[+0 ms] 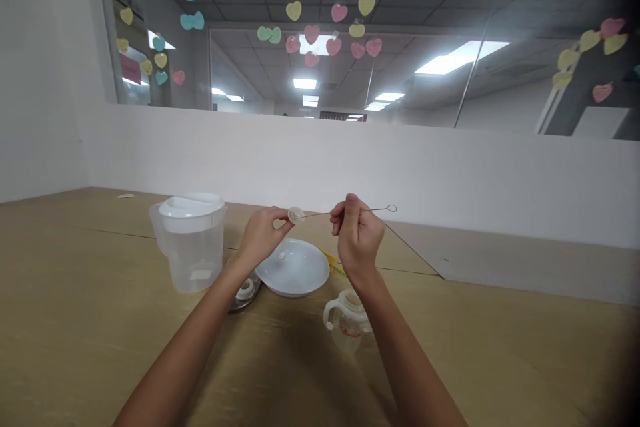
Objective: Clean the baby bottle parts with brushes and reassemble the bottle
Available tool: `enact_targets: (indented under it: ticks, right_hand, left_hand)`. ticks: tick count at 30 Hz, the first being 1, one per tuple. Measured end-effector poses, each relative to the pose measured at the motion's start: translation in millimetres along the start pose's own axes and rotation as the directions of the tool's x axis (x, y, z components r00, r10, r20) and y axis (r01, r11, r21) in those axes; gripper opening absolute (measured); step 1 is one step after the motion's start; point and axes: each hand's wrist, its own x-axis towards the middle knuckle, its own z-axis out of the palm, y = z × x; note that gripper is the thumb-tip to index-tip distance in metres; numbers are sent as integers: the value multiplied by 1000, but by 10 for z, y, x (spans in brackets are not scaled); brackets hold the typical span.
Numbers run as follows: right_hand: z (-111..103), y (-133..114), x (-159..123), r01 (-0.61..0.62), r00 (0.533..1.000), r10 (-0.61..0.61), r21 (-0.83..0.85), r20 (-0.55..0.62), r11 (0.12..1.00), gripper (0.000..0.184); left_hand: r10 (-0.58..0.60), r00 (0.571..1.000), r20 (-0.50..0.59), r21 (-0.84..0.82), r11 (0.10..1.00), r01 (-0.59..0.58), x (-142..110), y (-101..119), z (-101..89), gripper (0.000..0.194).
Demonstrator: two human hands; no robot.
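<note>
Between the fingertips of my left hand (265,235) is a small clear round piece (297,215), perhaps a bottle nipple, its round side facing me. My right hand (357,230) is closed around a thin wire brush (377,209) with a loop at its right end. The wire runs left to the clear piece; whether its tip is inside, I cannot tell. Both hands are raised above a white bowl (300,270). Below my right hand stands a clear handled baby bottle (347,330) with red print and no lid on top, partly covered by my right forearm.
A clear plastic pitcher (195,247) with a white lid stands at the left. Beside my left forearm, a metal dish (245,303) holds a white ring (245,289). Something yellow (329,257) lies behind the bowl's right side. A white wall (350,160) rises behind the table.
</note>
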Motion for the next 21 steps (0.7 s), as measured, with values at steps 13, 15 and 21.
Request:
enact_targets:
  ticks: [13,15,21]
  right_hand:
    - [-16,34,-15,72,994,-61,-128,91,989,47]
    - [-16,13,-21,79,992,-65,-129,110,988,47]
    - [-34,-76,-26,117,982,-91,-157,163,981,49]
  left_hand:
    - [2,999,37,20,1000,-2,-21,-10,31,16]
    - [-4,999,46,16,1000,4,-23,-7,29,16]
    - [6,999,40,-33,999,-4,-17,-26,24,17]
